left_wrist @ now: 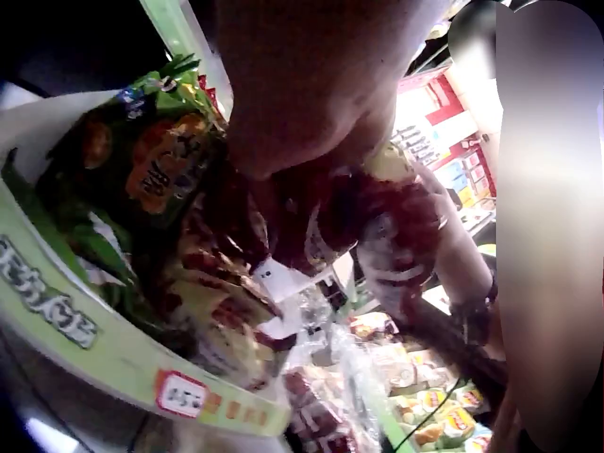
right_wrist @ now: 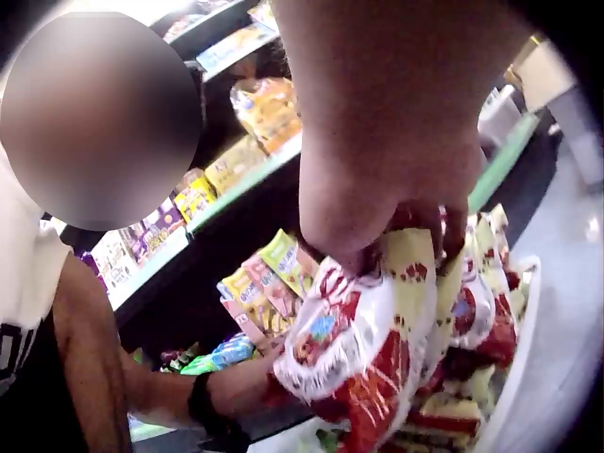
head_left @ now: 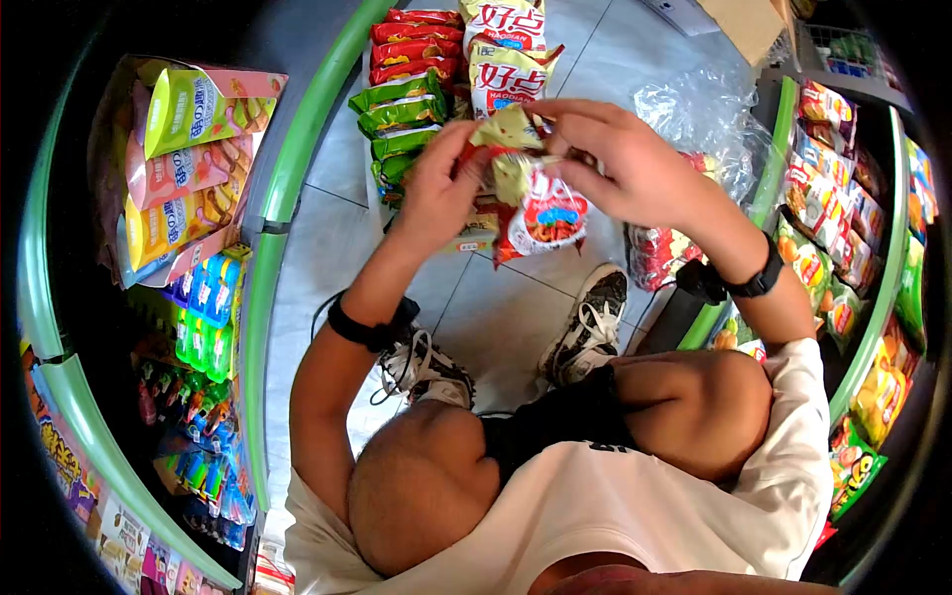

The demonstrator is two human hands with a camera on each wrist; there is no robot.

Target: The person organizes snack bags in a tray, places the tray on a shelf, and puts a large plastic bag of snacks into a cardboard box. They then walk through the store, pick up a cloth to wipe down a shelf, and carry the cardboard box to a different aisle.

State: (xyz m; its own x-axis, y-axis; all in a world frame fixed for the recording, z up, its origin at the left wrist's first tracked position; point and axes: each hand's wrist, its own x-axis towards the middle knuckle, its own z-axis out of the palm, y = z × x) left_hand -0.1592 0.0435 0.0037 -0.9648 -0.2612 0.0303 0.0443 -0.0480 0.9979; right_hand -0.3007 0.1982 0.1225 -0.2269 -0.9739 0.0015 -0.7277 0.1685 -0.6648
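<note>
A red, white and cream snack bag (head_left: 547, 220) hangs between both hands above a display tray. The right hand (head_left: 633, 159) pinches its cream top edge, fingers bent over it; in the right wrist view the bag (right_wrist: 330, 344) faces the camera. The left hand (head_left: 436, 188) grips the bag's other side near the top, its fingertips partly hidden. Beyond the hands, matching bags (head_left: 508, 74) stand in a row. Beside them run green bags (head_left: 402, 124) and red bags (head_left: 416, 45). The pale green tray rim (left_wrist: 57, 321) carries a price tag (left_wrist: 182, 394).
Clear plastic wrapping (head_left: 699, 124) lies on the tiled floor (head_left: 496, 297) at the right, with more red bags (head_left: 659, 256) by it. Shelves of snacks flank both sides, edged by green rails (head_left: 307, 119). A cardboard box (head_left: 749, 30) is at the top right.
</note>
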